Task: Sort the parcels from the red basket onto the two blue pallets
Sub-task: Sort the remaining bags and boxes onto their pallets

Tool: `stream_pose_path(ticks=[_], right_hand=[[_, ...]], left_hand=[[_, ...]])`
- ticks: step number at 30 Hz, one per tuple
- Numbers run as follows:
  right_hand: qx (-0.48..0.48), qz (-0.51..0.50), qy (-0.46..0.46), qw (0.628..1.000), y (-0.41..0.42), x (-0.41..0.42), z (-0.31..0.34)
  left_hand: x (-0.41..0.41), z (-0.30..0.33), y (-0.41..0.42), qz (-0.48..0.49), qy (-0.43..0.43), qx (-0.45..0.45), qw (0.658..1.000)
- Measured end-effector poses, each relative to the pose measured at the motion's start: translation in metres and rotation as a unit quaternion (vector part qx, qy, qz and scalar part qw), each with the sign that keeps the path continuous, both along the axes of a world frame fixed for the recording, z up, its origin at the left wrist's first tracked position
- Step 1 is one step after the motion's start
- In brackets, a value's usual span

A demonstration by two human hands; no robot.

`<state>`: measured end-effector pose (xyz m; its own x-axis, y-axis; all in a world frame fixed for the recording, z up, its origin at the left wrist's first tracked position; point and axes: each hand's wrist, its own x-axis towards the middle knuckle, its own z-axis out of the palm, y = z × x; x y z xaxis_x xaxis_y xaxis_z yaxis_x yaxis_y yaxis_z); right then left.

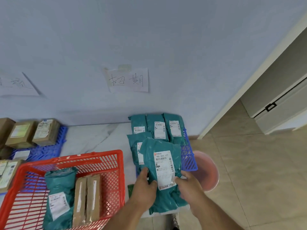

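From the head camera I look down at my two bare hands holding a teal parcel at about five o'clock in the frame, label side up, its printed white label reading "780 C06 177". My left hand grips the parcel's left edge, thumb curled over the front near the label and the other fingers hidden behind it. My right hand grips the right edge, fingers curled onto the label's lower corner. The held parcel overlaps the near end of the right blue pallet, which lies at about four o'clock from centre against the wall; whether it touches the pallet I cannot tell. Three teal parcels stand side by side in a row at the pallet's far end, and a fourth teal parcel lies partly under the held one. The red basket sits at seven o'clock; inside lie a teal bag and two brown flat packets side by side. At nine o'clock the left blue pallet carries brown cardboard boxes. A handwritten paper sign is taped to the pale blue wall above the right pallet. A pink bucket stands just beside that pallet on the tiled floor.
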<state>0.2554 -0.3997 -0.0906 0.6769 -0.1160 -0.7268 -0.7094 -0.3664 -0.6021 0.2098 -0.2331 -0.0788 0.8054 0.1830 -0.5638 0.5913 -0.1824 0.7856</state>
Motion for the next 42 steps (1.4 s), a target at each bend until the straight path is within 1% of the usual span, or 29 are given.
stream_pose_path(ticks=[4, 8, 12, 14, 18, 20, 22, 23, 24, 25, 26, 28, 32, 34, 36, 40, 42], right_hand=[[0.028, -0.026, 0.072, 0.997, -0.018, 0.026, -0.048], [0.049, -0.040, 0.112, 0.992, -0.022, 0.063, -0.082], [0.061, -0.021, 0.107, 0.992, -0.021, 0.107, -0.115], [0.069, -0.009, 0.103, 0.992, -0.018, 0.130, -0.134], [0.054, 0.024, 0.073, 0.996, -0.012, 0.171, -0.178], [0.062, 0.041, 0.075, 0.994, -0.008, 0.180, -0.197], [0.067, 0.057, 0.081, 0.993, -0.007, 0.183, -0.208], [0.064, 0.062, 0.081, 0.993, -0.007, 0.183, -0.210], [0.063, 0.071, 0.078, 0.992, -0.008, 0.182, -0.212], [0.065, 0.077, 0.077, 0.992, -0.009, 0.182, -0.213], [0.066, 0.081, 0.077, 0.992, -0.010, 0.180, -0.212], [0.063, 0.091, 0.086, 0.990, -0.010, 0.179, -0.205], [0.064, 0.121, 0.123, 0.983, -0.015, 0.180, -0.189], [0.070, 0.128, 0.119, 0.982, -0.018, 0.181, -0.177], [0.082, 0.126, 0.114, 0.982, -0.022, 0.176, -0.158], [0.101, 0.097, 0.118, 0.983, -0.031, 0.153, -0.121], [0.115, 0.088, 0.113, 0.983, -0.031, 0.133, -0.103]], left_hand=[[0.026, -0.045, -0.020, 0.018, 0.052, -0.010, 0.998], [0.061, -0.101, -0.034, 0.040, 0.085, -0.002, 0.996], [0.098, -0.155, -0.038, 0.052, 0.111, 0.006, 0.992], [0.119, -0.173, -0.038, 0.065, 0.109, 0.023, 0.992], [0.154, -0.198, -0.030, 0.073, 0.113, 0.061, 0.989], [0.162, -0.201, -0.026, 0.092, 0.088, 0.107, 0.986], [0.158, -0.198, -0.028, 0.141, 0.037, 0.153, 0.977], [0.153, -0.195, -0.030, 0.149, 0.011, 0.194, 0.970], [0.150, -0.190, -0.032, 0.126, -0.020, 0.231, 0.965], [0.147, -0.188, -0.036, 0.076, -0.037, 0.247, 0.965], [0.145, -0.188, -0.039, 0.021, -0.041, 0.242, 0.969], [0.147, -0.193, -0.041, -0.059, 0.002, 0.215, 0.975], [0.154, -0.177, -0.035, -0.082, 0.060, 0.167, 0.981], [0.149, -0.160, -0.032, -0.077, 0.070, 0.160, 0.982], [0.135, -0.137, -0.027, -0.052, 0.066, 0.151, 0.985], [0.090, -0.088, -0.014, -0.022, 0.090, 0.128, 0.988], [0.064, -0.066, -0.001, -0.005, 0.088, 0.122, 0.989]])
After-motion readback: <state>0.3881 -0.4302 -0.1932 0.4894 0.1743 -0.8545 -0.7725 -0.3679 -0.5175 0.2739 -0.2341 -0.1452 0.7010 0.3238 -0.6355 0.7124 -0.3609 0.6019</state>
